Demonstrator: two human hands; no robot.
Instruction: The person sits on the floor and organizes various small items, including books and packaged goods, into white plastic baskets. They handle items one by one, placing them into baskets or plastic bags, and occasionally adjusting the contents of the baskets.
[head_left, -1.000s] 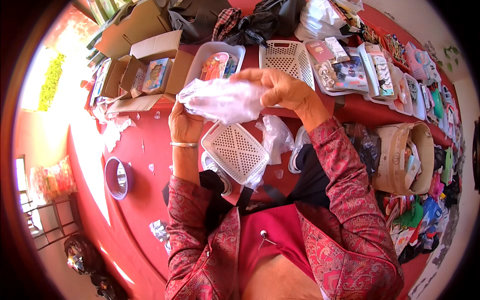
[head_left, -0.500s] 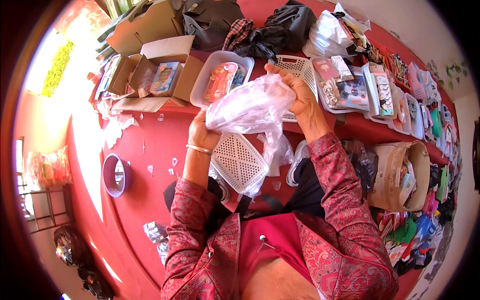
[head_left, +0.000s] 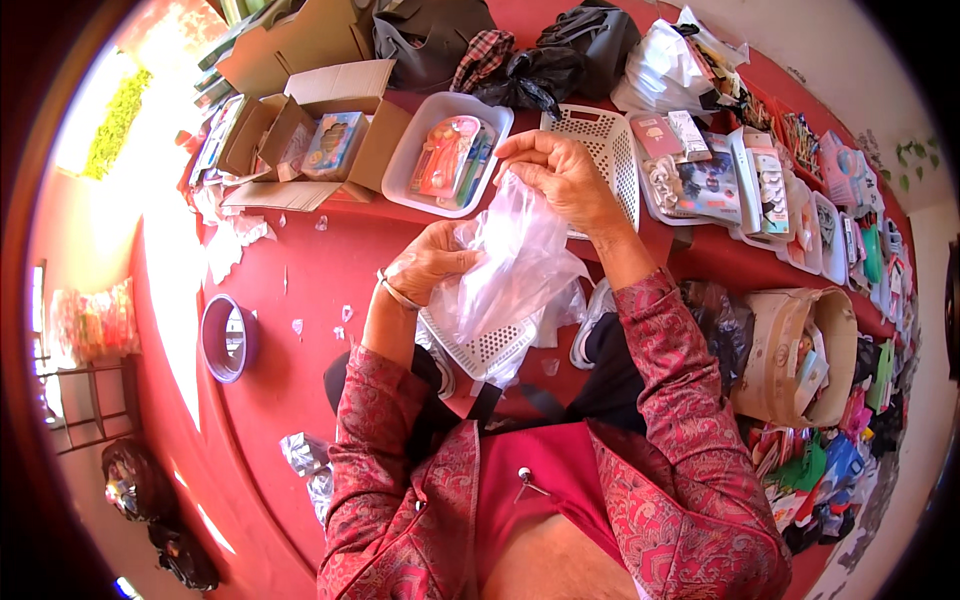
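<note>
A clear, crinkled plastic bag (head_left: 515, 265) hangs between my two hands in front of me. My right hand (head_left: 568, 180) pinches its upper end, thumb against fingers. Lower and to the left, my left hand (head_left: 432, 262) has its fingers closed on the bag's side; a bangle circles that wrist. Below the bag, partly covered by it, a white perforated basket (head_left: 495, 352) lies between my feet. Just beyond my hands stand a clear plastic tub (head_left: 400, 180) with pink and orange packaged items and a second white perforated basket (head_left: 622, 165).
An open cardboard box (head_left: 372, 150) with packaged goods stands far left. A purple bowl (head_left: 229, 340) sits on the red floor at left. At right are a tipped cardboard carton (head_left: 775, 350) and piled colourful packages (head_left: 830, 470). Dark bags (head_left: 425, 45) line the back.
My right hand has shifted its grip to the bag's upper end, and the bag has gone from stretched sideways to hanging down. My left hand has moved slightly right.
</note>
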